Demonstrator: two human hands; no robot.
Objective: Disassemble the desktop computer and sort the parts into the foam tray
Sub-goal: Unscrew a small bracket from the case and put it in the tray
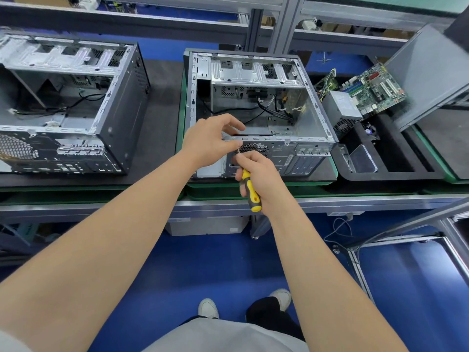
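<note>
Where it lies open at frame centre, the desktop chassis (258,72) is judged heavy, stiff, sharp-edged; best held by its folded rim. Foam tray (390,175), right: soft. Left hand (210,141) curled at the rear rim, grasp indeterminable; yellow screwdriver (250,190) gripped by right hand (261,174).

surface (355,199): long bench with a metal front rail. lying on it side by side are dark mats with green edges. the middle mat (304,180) carries an open computer case (253,97) on its side. the left mat (160,97) carries a second open case (63,97). a black foam tray (393,175) sits just right of the middle mat.
</note>
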